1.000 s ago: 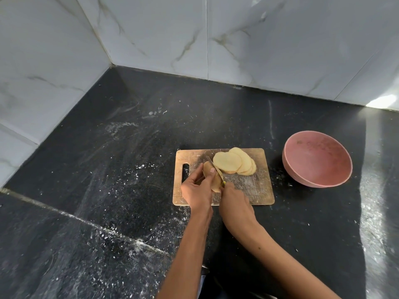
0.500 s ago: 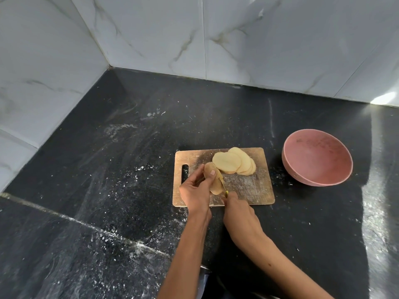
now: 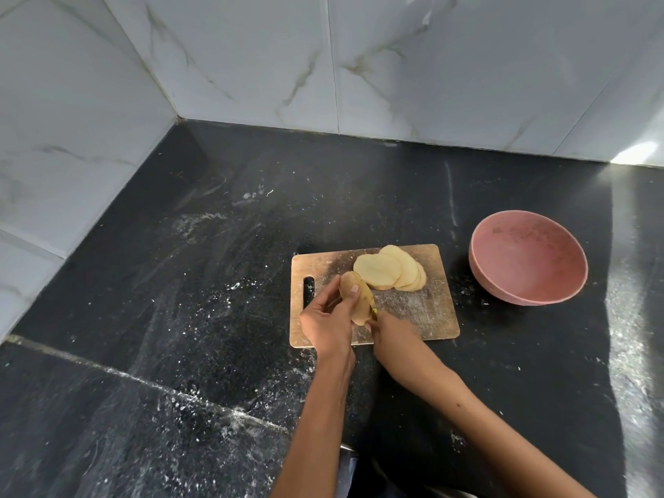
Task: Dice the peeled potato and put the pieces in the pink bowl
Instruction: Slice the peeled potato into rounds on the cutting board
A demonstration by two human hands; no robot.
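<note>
Potato half-sliced, pink bowl waiting

My left fingers pinch the remaining potato piece, pale and peeled, standing on edge. Just beyond it lie the potato slices, oval and fanned flat, overlapping. The pink bowl sits upright well to the right, holding no pieces.

Rectangular wooden cutting board: light tan-brown, streaked with pale whitish scuffs. Fanned round potato slices: pale cream-yellow faces with slightly darker tan edges. Remaining peeled potato piece: dull yellow-beige. Round pink bowl: dusty rose, faint darker speckles inside. Stone countertop: black, dusted with white flecks and smears. Tiled wall: white-grey marble pattern with thin brownish veins.
</note>
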